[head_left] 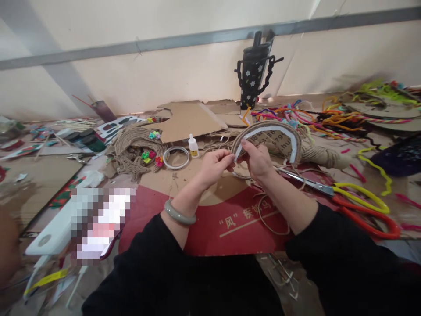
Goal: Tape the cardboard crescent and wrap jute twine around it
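Both hands, left hand (215,164) and right hand (256,160), are pinching fingers on the cardboard arch (268,131), digits "579" showing; the red cardboard (226,224) is reading "风".

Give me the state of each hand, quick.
Left hand: closed, fingers pinching the end of the twine-wrapped cardboard arch.
Right hand: closed, gripping the same arch at that end.

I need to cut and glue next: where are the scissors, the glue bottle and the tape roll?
scissors (357,199): head view, on the yellow handle loop.
glue bottle (193,146): head view, on its white body.
tape roll (176,157): head view, on its ring.
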Demonstrator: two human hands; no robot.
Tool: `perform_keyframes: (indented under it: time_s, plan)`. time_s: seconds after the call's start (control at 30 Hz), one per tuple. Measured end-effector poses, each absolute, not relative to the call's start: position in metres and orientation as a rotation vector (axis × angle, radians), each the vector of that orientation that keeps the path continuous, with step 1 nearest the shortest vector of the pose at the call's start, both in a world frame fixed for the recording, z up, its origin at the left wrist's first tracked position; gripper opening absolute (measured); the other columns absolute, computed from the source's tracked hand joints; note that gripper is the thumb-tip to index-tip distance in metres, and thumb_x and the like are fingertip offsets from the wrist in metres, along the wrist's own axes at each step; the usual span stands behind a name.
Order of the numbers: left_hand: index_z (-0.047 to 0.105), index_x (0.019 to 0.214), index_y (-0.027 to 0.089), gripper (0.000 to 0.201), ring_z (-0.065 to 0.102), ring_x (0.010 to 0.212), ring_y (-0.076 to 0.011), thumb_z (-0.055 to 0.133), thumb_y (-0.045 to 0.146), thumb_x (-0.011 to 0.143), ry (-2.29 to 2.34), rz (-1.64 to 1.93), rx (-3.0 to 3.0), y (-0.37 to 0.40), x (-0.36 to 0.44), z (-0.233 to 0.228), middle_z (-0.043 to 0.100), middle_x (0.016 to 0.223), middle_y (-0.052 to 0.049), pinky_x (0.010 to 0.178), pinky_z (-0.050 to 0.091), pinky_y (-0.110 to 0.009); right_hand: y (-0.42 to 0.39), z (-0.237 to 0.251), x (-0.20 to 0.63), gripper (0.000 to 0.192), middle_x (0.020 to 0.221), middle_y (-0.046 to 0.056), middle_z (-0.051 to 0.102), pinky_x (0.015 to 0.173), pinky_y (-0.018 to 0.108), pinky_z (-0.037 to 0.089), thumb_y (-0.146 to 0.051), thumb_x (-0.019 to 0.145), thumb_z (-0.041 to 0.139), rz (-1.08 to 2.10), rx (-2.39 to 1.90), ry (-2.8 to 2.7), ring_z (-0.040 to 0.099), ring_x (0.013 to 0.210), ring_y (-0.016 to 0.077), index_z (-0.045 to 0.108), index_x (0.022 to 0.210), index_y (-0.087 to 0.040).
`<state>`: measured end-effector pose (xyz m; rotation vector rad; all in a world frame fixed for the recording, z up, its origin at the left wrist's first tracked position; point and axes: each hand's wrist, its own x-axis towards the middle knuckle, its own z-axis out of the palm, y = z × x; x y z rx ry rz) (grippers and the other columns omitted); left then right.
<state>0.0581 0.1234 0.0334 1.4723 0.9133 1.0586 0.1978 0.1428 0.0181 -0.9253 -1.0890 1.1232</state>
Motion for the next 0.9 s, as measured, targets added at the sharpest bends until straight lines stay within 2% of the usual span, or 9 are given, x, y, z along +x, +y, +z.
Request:
perform_keyframes:
  time_s: [0.17, 0.33, 0.57, 0.9]
  plan:
    - [0.061, 0.071, 0.013, 0.015, 0.056, 0.053, -0.0071, 0.058, 0.020, 0.084, 0.974, 1.086, 1.360, 0.123, 0.054, 0.036, 0.060, 0.059, 0.001, 0.058, 0.046, -0.021, 0.140, 0.019, 0.197, 0.041, 0.052, -0.002, 0.057, 0.045, 0.022, 0.042, -0.057, 0.075, 0.063, 1.170, -0.939, -1.211, 0.050, 0.045, 0.0083, 0.058, 0.063, -0.018]
    - [0.061, 0.071, 0.012, 0.017, 0.057, 0.052, -0.0067, 0.063, 0.023, 0.084, 1.013, 1.139, 1.267, 0.127, 0.050, 0.036, 0.062, 0.060, 0.000, 0.058, 0.046, -0.020, 0.138, 0.024, 0.196, 0.046, 0.051, -0.002, 0.058, 0.046, 0.021, 0.043, -0.063, 0.071, 0.064, 1.188, -0.936, -1.331, 0.050, 0.044, 0.0075, 0.054, 0.061, -0.019]
    - [0.064, 0.074, 0.012, 0.020, 0.056, 0.052, -0.0070, 0.069, 0.031, 0.079, 0.969, 1.114, 1.236, 0.126, 0.051, 0.030, 0.062, 0.060, 0.000, 0.057, 0.047, -0.021, 0.140, 0.027, 0.198, 0.046, 0.049, -0.003, 0.054, 0.044, 0.020, 0.040, -0.058, 0.073, 0.064, 1.111, -0.952, -1.342, 0.047, 0.042, 0.0057, 0.051, 0.056, -0.018]
    - [0.063, 0.070, 0.011, 0.017, 0.057, 0.057, -0.0077, 0.069, 0.026, 0.076, 0.913, 1.040, 1.307, 0.122, 0.051, 0.036, 0.062, 0.063, -0.001, 0.062, 0.048, -0.022, 0.137, 0.029, 0.199, 0.041, 0.049, -0.004, 0.052, 0.043, 0.020, 0.040, -0.053, 0.078, 0.062, 1.062, -0.937, -1.370, 0.047, 0.043, 0.0058, 0.049, 0.059, -0.019]
